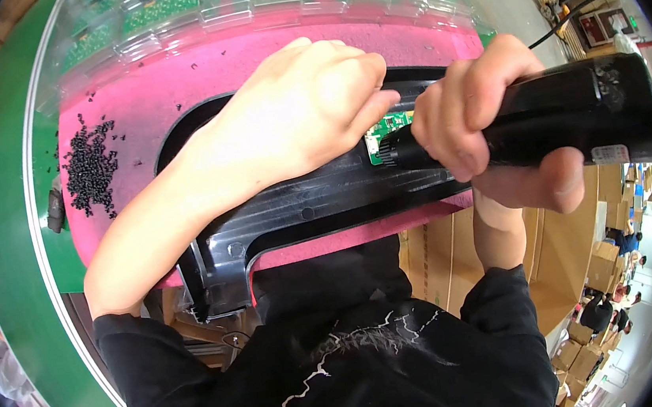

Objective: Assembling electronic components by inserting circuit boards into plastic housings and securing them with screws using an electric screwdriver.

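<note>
My right hand (484, 115) is wrapped round a black electric screwdriver (578, 109) lying nearly sideways, its nose pointing left. That nose ends over a small green circuit board (391, 127) with a white connector. The board sits in a long, curved black plastic housing (326, 199), which rests on a pink mat. My left hand (323, 100) reaches across the housing, closed, its fingers curled in at the far side of the board. Whatever those fingers may hold is hidden. The screwdriver's tip is also too covered to make out.
A heap of small black screws (92, 168) lies on the pink mat (131, 89) at the left. Clear plastic trays with green circuit boards (163, 12) stand along the far side. A cardboard box (443, 259) is below the table edge, and a cable (569, 17) runs at the upper right.
</note>
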A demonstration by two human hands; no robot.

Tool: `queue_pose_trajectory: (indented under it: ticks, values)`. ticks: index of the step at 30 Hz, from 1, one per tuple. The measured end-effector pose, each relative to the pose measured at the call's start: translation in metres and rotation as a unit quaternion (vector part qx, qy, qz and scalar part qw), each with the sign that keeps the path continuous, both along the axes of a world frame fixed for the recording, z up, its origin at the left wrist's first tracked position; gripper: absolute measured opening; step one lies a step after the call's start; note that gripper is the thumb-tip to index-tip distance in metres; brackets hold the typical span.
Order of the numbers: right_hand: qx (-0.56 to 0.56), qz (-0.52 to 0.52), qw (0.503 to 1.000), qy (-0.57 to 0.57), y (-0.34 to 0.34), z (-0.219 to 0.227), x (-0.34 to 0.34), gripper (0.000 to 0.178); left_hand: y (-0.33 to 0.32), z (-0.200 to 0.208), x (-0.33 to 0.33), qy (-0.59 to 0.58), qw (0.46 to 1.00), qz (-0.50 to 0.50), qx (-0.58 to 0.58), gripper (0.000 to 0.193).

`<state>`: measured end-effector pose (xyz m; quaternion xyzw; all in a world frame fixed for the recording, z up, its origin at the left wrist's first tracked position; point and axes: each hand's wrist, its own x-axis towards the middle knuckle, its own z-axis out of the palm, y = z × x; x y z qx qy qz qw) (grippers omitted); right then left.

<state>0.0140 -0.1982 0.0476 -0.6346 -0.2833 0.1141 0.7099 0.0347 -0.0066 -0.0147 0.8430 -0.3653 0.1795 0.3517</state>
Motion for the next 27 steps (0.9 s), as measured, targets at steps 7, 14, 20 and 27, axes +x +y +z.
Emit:
queue_pose_trajectory:
  ticks: [7,14,20,27]
  values:
    - [0.014,0.022,0.999,0.021,0.007,-0.002,-0.002,0.068,0.011,0.000,0.002,0.088,0.993,-0.069,0.029,0.017]
    - [0.188,0.071,0.969,-0.144,-0.016,0.007,0.005,0.061,0.006,0.009,0.004,0.092,0.981,-0.125,0.119,0.020]
    - [0.262,0.034,0.950,-0.167,-0.024,0.017,-0.003,0.054,-0.002,0.014,0.005,0.103,0.978,-0.178,-0.043,0.019]
    - [0.242,0.015,0.956,-0.163,-0.042,0.019,-0.005,0.056,-0.007,0.023,0.001,0.142,0.978,-0.151,-0.009,0.045]
